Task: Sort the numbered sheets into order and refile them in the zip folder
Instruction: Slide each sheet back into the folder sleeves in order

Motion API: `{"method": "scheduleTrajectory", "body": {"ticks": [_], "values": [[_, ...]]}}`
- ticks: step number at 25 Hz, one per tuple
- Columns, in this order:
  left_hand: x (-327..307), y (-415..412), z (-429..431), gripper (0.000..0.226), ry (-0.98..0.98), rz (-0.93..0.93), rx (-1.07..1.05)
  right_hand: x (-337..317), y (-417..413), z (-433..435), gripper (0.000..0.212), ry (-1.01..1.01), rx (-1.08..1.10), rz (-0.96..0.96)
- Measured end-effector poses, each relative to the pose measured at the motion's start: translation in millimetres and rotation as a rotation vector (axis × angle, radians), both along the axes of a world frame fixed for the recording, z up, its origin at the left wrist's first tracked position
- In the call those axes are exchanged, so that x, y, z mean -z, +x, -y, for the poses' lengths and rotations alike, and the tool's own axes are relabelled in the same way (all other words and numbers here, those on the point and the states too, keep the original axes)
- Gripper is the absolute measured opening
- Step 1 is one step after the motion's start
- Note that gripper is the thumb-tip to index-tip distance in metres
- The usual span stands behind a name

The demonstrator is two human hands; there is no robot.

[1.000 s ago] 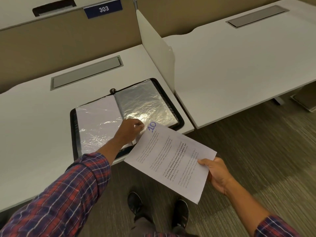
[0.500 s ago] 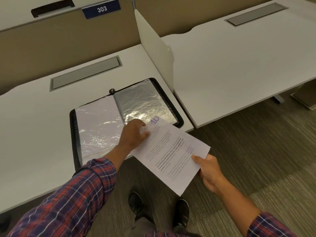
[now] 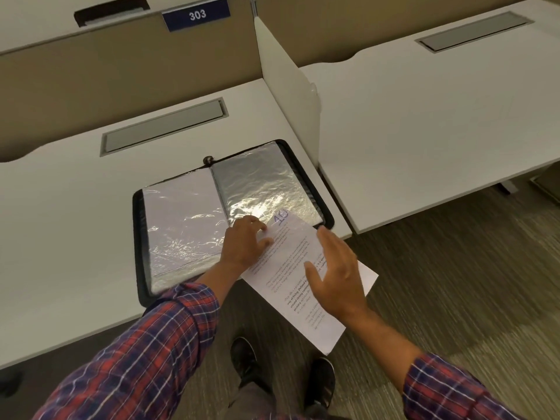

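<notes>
Your zip folder (image 3: 140, 244) lies open and flat on the white, smooth table (image 3: 75, 237), a little left of the frame's centre. It is a rounded rectangle edged in black zipper tape, with a small metal pull (image 3: 208, 160) at the top of its spine. Both pages are clear plastic sleeves, crinkled and glossy. The left one (image 3: 181, 225) looks pale, while the right one (image 3: 266, 183) is greyer and catches a bright patch of light.

The sheet (image 3: 291, 253) is thin white paper with printed lines of text and a handwritten "10" in blue-purple ink. It sits at a slant at the centre of the frame. The numbered corner lies over the lower part of the right sleeve, and the rest juts past the table's near edge above the floor (image 3: 454, 283), a ribbed carpet in brown-grey stripes. The number looks hazy; you cannot tell whether that corner is under the plastic or on top of it.

Your left hand (image 3: 247, 241) has bent fingers, tips down on the sheet's upper left edge by the spine. Whether it pinches paper or plastic cannot be told. Your right hand (image 3: 336, 274) is spread wide, fingers straight, palm down over the middle of the sheet, gripping nothing. It is blurred, so contact with the paper is unclear.

Both of your sleeves are soft plaid in red, navy and white.
</notes>
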State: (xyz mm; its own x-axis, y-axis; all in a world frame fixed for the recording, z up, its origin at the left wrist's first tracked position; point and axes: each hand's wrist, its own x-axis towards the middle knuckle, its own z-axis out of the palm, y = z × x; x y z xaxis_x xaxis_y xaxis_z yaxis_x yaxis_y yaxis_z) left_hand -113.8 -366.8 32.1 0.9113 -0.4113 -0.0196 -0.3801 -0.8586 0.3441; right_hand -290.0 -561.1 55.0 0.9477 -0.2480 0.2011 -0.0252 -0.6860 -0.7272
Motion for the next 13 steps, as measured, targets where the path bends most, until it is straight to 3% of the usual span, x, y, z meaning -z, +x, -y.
{"method": "scheduleTrajectory", "body": {"ticks": [6,13], "values": [[8.0,-6.0,-1.6,0.042,-0.023,0.004,-0.022,29.8,32.8,-26.3,0.058,-0.316,-0.325,-0.06],[11.0,-0.5,-9.3,0.032,-0.074,0.013,-0.009,48.8,66.3,-32.5,0.059,-0.599,-0.534,-0.113]]}}
